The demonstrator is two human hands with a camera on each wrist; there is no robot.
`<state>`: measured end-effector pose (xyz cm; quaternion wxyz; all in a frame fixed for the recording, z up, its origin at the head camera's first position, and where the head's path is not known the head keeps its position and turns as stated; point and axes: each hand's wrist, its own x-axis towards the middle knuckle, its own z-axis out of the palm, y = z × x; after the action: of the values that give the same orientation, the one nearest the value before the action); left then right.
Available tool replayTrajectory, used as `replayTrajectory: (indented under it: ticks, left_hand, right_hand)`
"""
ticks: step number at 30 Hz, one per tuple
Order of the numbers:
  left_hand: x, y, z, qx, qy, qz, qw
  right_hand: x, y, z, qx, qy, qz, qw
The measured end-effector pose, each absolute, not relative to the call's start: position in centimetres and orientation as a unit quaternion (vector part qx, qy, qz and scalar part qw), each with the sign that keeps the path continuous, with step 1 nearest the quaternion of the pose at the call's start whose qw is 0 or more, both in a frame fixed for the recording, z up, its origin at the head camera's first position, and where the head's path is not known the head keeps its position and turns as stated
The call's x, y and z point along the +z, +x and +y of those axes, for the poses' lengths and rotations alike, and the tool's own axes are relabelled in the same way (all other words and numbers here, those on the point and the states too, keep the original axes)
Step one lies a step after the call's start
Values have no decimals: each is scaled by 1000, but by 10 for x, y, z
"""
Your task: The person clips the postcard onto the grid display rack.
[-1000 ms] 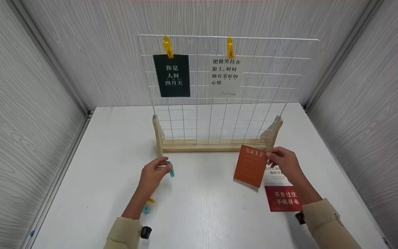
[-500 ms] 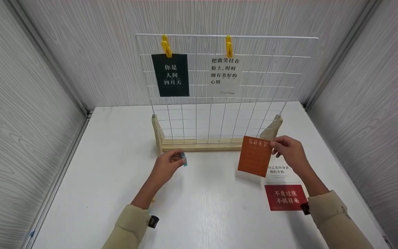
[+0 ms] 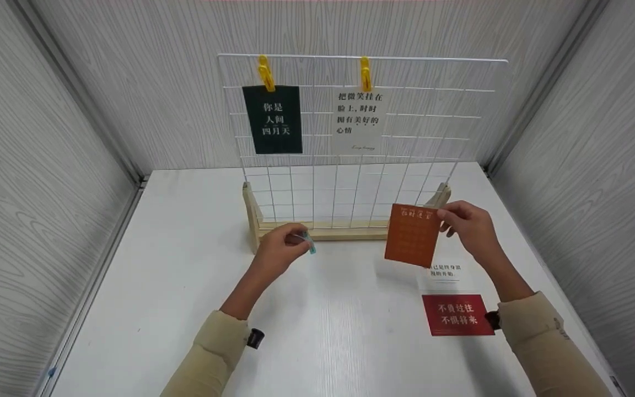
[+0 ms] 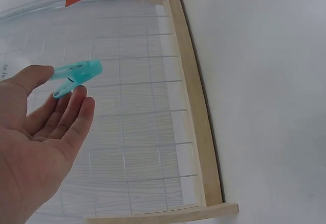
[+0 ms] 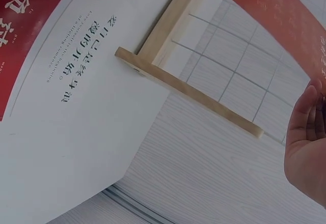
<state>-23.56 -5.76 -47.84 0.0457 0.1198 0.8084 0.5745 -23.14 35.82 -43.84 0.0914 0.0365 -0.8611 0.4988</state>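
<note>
Orange card (image 3: 412, 237) is up off bench (image 3: 345, 336) nr rack (image 3: 317, 56), top corner pinched in R grip (image 3: 467, 225); L grip (image 3: 280, 249) pinches blue clip (image 4: 84, 72). Prob. hanging step; next, lift card to rack, then clip it on.

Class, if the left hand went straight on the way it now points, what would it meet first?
Probably the wire grid, low down near its wooden base, with the teal clip in the left hand touching first. Depth is unclear, so the wooden base might come first.
</note>
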Motion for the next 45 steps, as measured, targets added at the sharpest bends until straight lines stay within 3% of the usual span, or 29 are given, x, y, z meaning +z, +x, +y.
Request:
replayTrajectory:
  ticks: [14, 25, 30, 37, 45]
  left_hand:
    - [-416, -253, -25, 539, 187, 821, 21]
    - [-374, -266, 11, 511, 261, 818, -37]
    - [-359, -270, 28, 495, 288, 817, -67]
    - [-335, -278, 47, 483, 303, 818, -81]
    - [-307, -285, 65, 467, 309, 821, -114]
  right_hand:
    - [-403, -245, 358, 484, 38, -866, 122]
    - [-357, -236, 347, 492, 54, -854, 158]
    - [-356, -248, 353, 498, 43, -851, 161]
    - [-351, -266, 364, 512, 24, -840, 178]
    - [-324, -264, 363, 515, 16, -835, 192]
